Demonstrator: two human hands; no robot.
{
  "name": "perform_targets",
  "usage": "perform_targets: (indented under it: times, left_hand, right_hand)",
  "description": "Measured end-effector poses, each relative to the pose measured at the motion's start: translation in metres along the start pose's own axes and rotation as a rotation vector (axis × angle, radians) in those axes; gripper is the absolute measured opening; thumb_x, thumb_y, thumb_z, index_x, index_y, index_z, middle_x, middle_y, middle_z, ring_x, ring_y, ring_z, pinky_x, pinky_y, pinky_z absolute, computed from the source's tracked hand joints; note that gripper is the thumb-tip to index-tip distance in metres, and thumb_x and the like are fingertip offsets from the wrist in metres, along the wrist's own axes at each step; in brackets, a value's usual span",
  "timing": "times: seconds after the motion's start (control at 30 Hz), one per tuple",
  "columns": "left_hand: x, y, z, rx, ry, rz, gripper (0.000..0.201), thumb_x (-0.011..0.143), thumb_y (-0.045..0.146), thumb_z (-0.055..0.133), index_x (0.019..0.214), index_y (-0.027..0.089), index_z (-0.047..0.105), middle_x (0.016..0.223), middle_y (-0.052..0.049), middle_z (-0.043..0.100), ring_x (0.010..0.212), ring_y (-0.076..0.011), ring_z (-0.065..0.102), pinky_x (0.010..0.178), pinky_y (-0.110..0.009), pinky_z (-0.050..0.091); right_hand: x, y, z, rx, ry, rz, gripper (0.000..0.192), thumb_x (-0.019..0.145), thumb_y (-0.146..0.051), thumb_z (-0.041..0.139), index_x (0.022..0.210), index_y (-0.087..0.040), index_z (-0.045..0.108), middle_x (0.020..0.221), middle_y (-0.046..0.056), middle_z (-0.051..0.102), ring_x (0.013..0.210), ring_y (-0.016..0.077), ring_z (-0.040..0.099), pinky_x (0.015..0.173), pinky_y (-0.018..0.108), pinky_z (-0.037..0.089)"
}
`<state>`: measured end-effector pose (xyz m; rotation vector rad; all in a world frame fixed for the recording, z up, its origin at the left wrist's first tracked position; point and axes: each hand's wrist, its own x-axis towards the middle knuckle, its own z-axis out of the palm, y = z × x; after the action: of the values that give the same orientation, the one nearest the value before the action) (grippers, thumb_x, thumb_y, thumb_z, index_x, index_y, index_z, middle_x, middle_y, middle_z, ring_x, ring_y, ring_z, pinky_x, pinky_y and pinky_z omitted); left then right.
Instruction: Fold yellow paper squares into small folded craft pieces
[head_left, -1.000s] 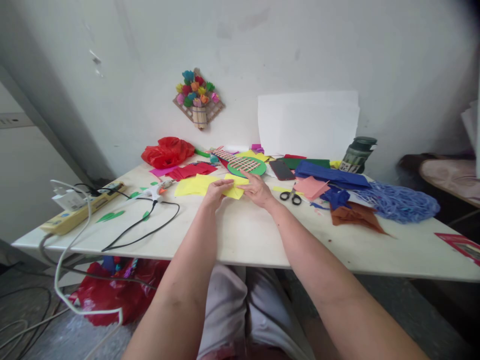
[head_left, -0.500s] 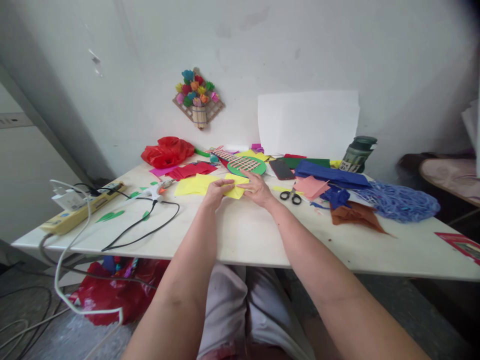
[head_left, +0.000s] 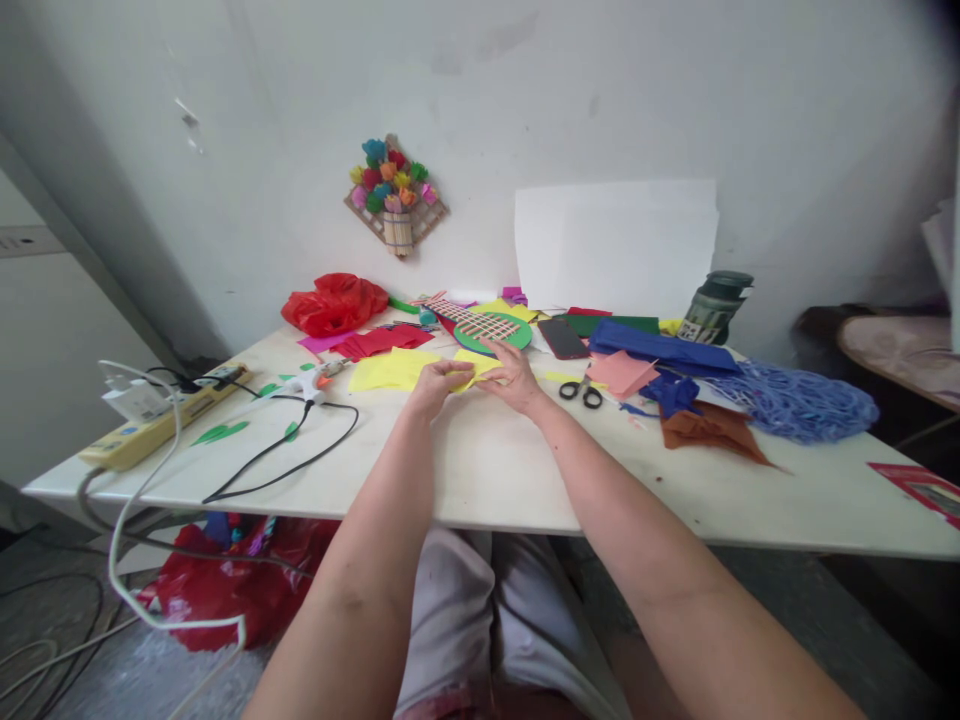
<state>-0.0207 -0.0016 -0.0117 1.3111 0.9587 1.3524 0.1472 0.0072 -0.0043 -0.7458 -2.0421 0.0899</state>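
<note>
Between my two hands is a small piece of yellow crepe paper (head_left: 472,366), partly covered by my fingers. My left hand (head_left: 439,388) pinches its left side, thumb and fingers closed. On the right side my right hand (head_left: 516,380) grips the paper's edge between thumb and fingers. Just left of my hands more yellow sheets (head_left: 386,370) lie flat on the white table (head_left: 502,470). Beyond my fingers rests a green round-ended craft piece (head_left: 495,330) with woven strips. A pair of black-handled scissors (head_left: 582,392) lies to the right of my right hand.
On the left are a power strip (head_left: 165,415), a white glue gun (head_left: 307,385) and a looped black cord. To the right lie a phone (head_left: 564,338), pink paper (head_left: 622,374), blue paper (head_left: 660,348), blue shredded strands (head_left: 806,403) and a green bottle (head_left: 716,308).
The lower part of the yellow paper that hung below my fingers has folded up, so less of it shows. My hands stay in nearly the same place.
</note>
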Motion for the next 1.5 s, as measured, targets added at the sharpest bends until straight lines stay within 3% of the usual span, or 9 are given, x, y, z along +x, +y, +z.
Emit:
perform_targets:
  times: [0.3, 0.57, 0.73, 1.0, 1.27, 1.5]
  left_hand:
    - [-0.0044, 0.0047, 0.0052, -0.113, -0.061, 0.031, 0.032, 0.050, 0.027, 0.072, 0.077, 0.011, 0.066, 0.072, -0.005, 0.064, 0.068, -0.0149, 0.059, 0.075, -0.033, 0.046]
    - [-0.0015, 0.0009, 0.0027, -0.025, -0.041, 0.076, 0.032, 0.052, 0.027, 0.069, 0.081, 0.012, 0.066, 0.071, -0.004, 0.064, 0.063, -0.0131, 0.057, 0.070, -0.029, 0.045]
    - [-0.0026, 0.0025, 0.0038, 0.025, -0.015, 0.077, 0.033, 0.051, 0.027, 0.068, 0.081, 0.013, 0.067, 0.065, -0.003, 0.063, 0.059, -0.0122, 0.055, 0.064, -0.027, 0.043]
    - [-0.0042, 0.0076, 0.0068, -0.097, -0.055, 0.037, 0.027, 0.055, 0.031, 0.066, 0.075, 0.013, 0.067, 0.069, -0.004, 0.064, 0.062, -0.0127, 0.056, 0.058, -0.023, 0.041]
    - [-0.0059, 0.0073, 0.0081, 0.087, -0.005, 0.075, 0.036, 0.050, 0.032, 0.071, 0.081, 0.013, 0.067, 0.067, -0.004, 0.063, 0.060, -0.0133, 0.056, 0.063, -0.026, 0.041]
    - [-0.0046, 0.0057, 0.0056, 0.084, 0.008, 0.074, 0.035, 0.052, 0.034, 0.070, 0.080, 0.012, 0.067, 0.066, -0.004, 0.063, 0.058, -0.0127, 0.055, 0.061, -0.026, 0.041]
  right_hand:
    - [0.0010, 0.0012, 0.0020, 0.046, 0.115, 0.064, 0.009, 0.063, -0.031, 0.065, 0.059, -0.023, 0.064, 0.113, 0.003, 0.054, 0.111, 0.0213, 0.041, 0.096, 0.039, 0.028]
    - [0.0006, -0.0047, -0.0012, 0.063, 0.183, 0.109, 0.008, 0.062, -0.027, 0.065, 0.058, -0.021, 0.062, 0.108, 0.005, 0.056, 0.105, 0.0204, 0.045, 0.091, 0.037, 0.033]
    - [-0.0002, -0.0042, -0.0018, 0.085, 0.182, 0.183, 0.010, 0.060, -0.023, 0.066, 0.053, -0.020, 0.060, 0.106, 0.005, 0.057, 0.103, 0.0205, 0.046, 0.091, 0.037, 0.033]
    - [-0.0001, -0.0031, -0.0007, 0.069, 0.178, 0.211, 0.010, 0.060, -0.022, 0.066, 0.052, -0.019, 0.060, 0.105, 0.006, 0.058, 0.101, 0.0211, 0.046, 0.089, 0.037, 0.034]
    - [-0.0011, 0.0001, 0.0024, 0.069, 0.179, 0.249, 0.008, 0.060, -0.021, 0.065, 0.054, -0.019, 0.061, 0.103, 0.006, 0.059, 0.099, 0.0207, 0.047, 0.088, 0.037, 0.036]
    - [-0.0018, 0.0008, 0.0001, 0.196, 0.140, 0.298, 0.008, 0.062, -0.022, 0.063, 0.057, -0.017, 0.061, 0.104, 0.008, 0.058, 0.099, 0.0197, 0.049, 0.088, 0.035, 0.035]
